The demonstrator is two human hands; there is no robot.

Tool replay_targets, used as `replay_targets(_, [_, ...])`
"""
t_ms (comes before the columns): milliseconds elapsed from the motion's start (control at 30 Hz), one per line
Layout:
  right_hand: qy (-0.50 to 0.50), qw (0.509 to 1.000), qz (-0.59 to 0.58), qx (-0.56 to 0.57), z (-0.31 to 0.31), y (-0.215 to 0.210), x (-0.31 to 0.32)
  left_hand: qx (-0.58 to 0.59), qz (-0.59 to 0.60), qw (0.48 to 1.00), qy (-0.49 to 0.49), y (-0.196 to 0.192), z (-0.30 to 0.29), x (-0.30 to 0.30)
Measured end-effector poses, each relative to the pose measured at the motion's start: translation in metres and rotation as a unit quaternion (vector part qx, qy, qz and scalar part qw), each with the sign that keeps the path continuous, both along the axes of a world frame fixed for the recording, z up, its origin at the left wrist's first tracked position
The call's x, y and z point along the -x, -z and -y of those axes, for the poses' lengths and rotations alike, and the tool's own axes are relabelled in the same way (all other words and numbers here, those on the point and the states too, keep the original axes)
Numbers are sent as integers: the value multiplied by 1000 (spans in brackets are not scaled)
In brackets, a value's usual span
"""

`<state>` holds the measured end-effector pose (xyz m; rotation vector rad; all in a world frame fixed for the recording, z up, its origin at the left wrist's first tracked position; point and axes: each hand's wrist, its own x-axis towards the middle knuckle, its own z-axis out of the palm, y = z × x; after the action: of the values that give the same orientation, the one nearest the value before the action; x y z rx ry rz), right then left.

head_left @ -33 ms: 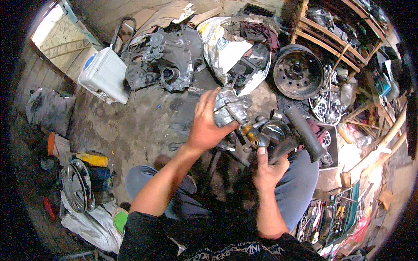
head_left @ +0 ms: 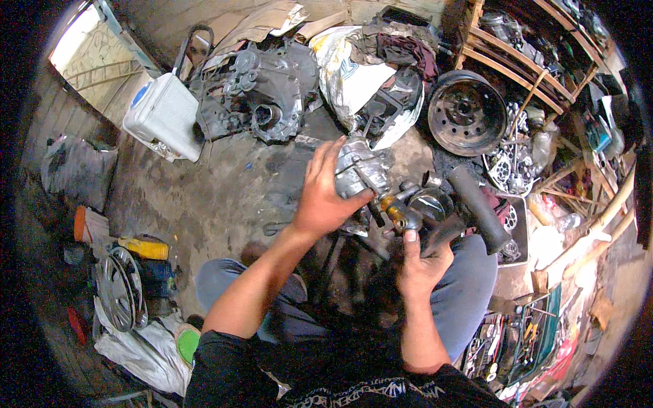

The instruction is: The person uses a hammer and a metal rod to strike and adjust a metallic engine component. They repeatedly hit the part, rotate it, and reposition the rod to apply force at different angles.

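The left hand [head_left: 321, 202] is spread, fingers against the silver metal housing [head_left: 359, 168] beside it. The right hand's [head_left: 423, 270] thumb touches the brass-coloured fitting [head_left: 400, 213] just ahead; its fingers being mostly hidden, I cannot tell their grip.

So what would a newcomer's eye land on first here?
Probably the centre: a left hand spread against a silvery metal housing, and a right hand gripping a hose-and-metal assembly with a thick black hose. Next come the dark steel wheel at upper right and the grimy gearbox casing at upper left of centre.
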<state>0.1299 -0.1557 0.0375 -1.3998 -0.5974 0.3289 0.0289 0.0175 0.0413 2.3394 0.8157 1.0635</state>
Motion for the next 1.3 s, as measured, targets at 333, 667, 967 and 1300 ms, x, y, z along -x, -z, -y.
replay_targets(333, [-21, 997, -46, -63, -11, -22, 10, 16, 17, 1000, -7, -4, 5, 2])
replay_targets(667, [-2, 1000, 3, 17, -10, -32, 8, 22, 23, 999, 28, -7, 0, 6])
replay_targets(967, [116, 992, -39, -44, -9, 4, -3, 55, -34, 988, 144, -18, -17, 23])
replay_targets(1300, [85, 967, -225, -80, 2, 2, -23, 141, -65, 965, 210, -24, -16, 28])
